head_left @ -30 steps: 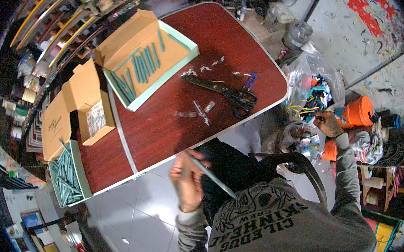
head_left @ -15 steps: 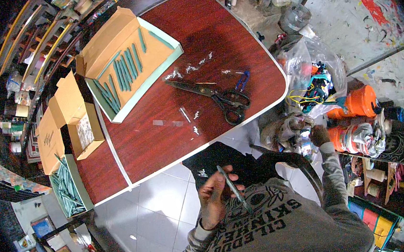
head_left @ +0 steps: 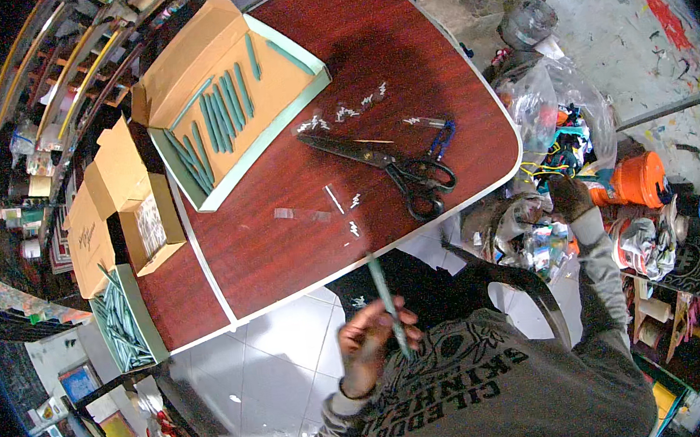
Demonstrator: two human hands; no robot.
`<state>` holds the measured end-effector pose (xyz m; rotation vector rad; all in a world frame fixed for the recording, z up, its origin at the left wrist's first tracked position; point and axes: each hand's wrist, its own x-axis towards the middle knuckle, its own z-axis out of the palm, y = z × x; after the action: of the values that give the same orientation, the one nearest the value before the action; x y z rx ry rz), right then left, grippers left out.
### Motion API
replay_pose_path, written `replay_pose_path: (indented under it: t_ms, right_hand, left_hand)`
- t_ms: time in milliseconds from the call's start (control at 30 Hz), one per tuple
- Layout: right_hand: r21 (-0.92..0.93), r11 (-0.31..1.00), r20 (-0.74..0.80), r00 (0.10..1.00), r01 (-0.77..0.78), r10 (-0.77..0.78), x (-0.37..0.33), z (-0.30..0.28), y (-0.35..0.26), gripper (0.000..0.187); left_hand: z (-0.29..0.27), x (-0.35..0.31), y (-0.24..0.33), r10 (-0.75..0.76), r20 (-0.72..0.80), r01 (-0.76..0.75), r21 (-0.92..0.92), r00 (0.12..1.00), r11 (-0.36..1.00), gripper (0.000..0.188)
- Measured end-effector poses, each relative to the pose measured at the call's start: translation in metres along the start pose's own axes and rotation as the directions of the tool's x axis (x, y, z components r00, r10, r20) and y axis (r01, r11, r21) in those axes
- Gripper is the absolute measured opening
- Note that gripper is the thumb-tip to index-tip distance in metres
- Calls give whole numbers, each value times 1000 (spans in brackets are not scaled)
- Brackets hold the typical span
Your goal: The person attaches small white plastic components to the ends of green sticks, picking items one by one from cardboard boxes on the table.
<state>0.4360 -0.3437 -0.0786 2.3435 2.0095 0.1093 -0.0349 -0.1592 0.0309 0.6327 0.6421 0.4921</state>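
Above my lap, the fingers of my left hand (head_left: 371, 340) are closed around a slim green pencil-like stick (head_left: 381, 286). The stick stands nearly lengthwise, slightly blurred, its far end close to the table's front edge. Out to the right, my right hand (head_left: 569, 198) is beside the clear plastic bag (head_left: 523, 103) and an orange tub (head_left: 640, 180); its fingers are too dark to make out. Similar green sticks lie in the open flat box (head_left: 278, 112) and fill a smaller pale green box (head_left: 153, 326) at the table's left.
Large black scissors (head_left: 409, 180) rest on the red-brown table (head_left: 287, 261), with small white coiled pieces (head_left: 346, 112) and a blue-handled tool (head_left: 441, 140) nearby. A small cardboard box (head_left: 171, 244) holds white pieces. A dark chair arm (head_left: 522, 282) curves between me and the right-hand clutter.
My right hand has moved farther out toward the plastic bag. In my left hand the green stick has turned more upright and reaches farther toward the table. The view has shifted slightly.
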Motion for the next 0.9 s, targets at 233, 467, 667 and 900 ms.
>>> replay_pose_path:
  t_ms: [233, 467, 667, 900]
  right_hand:
    - [355, 932, 55, 997, -74, 58, 147, -131, -131, 16]
    - [633, 752, -241, 970, 183, -33, 255, -106, -172, 8]
    - [507, 835, -161, 975, 213, -151, 267, -92, -191, 14]
    - [466, 861, -158, 977, 202, -144, 267, -112, -205, 17]
  left_hand:
    - [-24, 87, 90, 435, -192, -308, 469, 880, 828, 45]
    - [-31, 150, 133, 422, 2, -355, 543, 907, 761, 36]
    - [-47, 175, 147, 358, 68, -353, 405, 931, 844, 33]
    - [-72, 181, 153, 412, -18, -352, 487, 911, 800, 40]
